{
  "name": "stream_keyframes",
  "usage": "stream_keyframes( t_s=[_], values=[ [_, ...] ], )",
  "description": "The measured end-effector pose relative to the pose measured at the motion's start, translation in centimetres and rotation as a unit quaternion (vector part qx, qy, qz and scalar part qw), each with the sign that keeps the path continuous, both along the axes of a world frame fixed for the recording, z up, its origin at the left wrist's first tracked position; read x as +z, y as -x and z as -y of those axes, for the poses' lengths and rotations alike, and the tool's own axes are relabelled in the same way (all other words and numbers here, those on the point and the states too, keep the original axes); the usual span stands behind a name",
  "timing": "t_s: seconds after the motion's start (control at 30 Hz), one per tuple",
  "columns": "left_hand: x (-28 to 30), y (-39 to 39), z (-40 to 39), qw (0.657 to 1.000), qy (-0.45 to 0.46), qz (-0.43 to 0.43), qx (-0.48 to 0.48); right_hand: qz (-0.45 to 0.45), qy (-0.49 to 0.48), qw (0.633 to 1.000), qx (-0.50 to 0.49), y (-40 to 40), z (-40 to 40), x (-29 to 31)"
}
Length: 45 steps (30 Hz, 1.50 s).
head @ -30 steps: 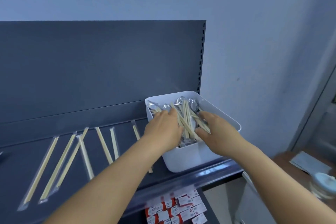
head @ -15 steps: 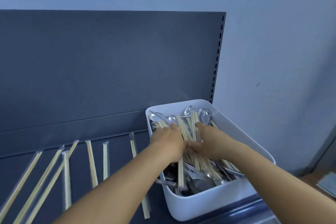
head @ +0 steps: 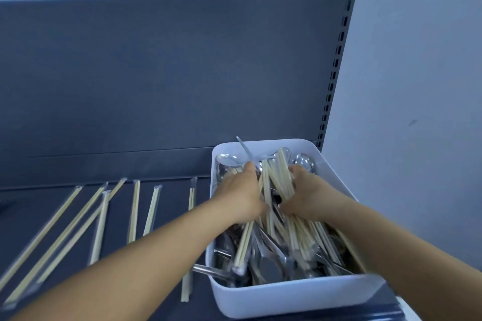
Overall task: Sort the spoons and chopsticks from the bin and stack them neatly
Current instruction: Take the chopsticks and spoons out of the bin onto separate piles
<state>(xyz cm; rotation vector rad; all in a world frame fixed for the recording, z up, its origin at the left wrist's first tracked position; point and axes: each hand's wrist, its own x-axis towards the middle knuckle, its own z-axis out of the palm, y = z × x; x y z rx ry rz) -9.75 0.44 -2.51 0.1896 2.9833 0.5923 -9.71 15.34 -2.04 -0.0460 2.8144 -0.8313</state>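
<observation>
A white bin (head: 294, 297) sits on the dark shelf (head: 167, 216), against the right end of its back panel (head: 156, 73). Inside the bin lies a jumble of loose pale chopsticks (head: 276, 185) over metal spoons (head: 268, 268); they overlap too much to count, though three spoon bowls show at the bin's far end.

Both hands are in the bin. The left hand (head: 240, 198), toward the bin's left wall, has its fingers curled into the chopstick bundle. The right hand (head: 307, 195), toward the bin's middle, also has its fingers curled round a sheaf of chopsticks. The two hands nearly meet over the pile.

To the left of the bin, seven clear-wrapped chopstick pairs (head: 134, 211) lie on the shelf, roughly side by side with gaps between them. The one nearest the bin (head: 189, 242) lies just beside its left wall, partly crossed by the left forearm. Two of the far-left pairs cross one another.
</observation>
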Motion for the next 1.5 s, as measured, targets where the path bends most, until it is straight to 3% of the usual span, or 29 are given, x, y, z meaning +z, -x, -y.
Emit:
stream_keyframes(
  t_s=[0.17,0.37,0.47,0.63,0.87,1.0,1.1,1.5],
  values=[
    [0.6,-0.4,-1.4,0.997,0.06,0.004,0.039,-0.001,0.039,0.999,0.023,0.2,-0.9,0.2],
    [0.1,0.2,-3.3,0.991,0.136,0.019,0.009,0.032,0.063,0.997,0.022,0.4,-0.5,-0.1],
    [0.5,0.1,-4.0,0.99,0.125,0.046,0.049,0.051,0.114,0.992,0.004,0.0,-0.5,-0.1],
    [0.5,-0.4,-4.1,0.995,0.059,0.047,0.067,0.072,0.125,0.99,-0.01,-0.1,-1.0,0.4],
    [1.5,-0.7,-3.0,0.984,-0.128,0.029,0.122,0.081,0.26,0.962,-0.026,-0.9,-1.5,1.9],
    [1.8,-1.3,-3.6,0.943,-0.305,0.005,0.135,0.064,0.232,0.97,-0.027,-1.3,-1.7,1.8],
    [2.0,-1.2,-4.4,0.913,-0.384,-0.026,0.138,0.045,0.239,0.969,-0.031,-1.6,-2.2,2.1],
    [6.1,-1.3,-3.9,0.878,-0.457,-0.123,0.078,-0.041,0.313,0.949,0.0,-3.6,-3.3,3.0]
  ],
)
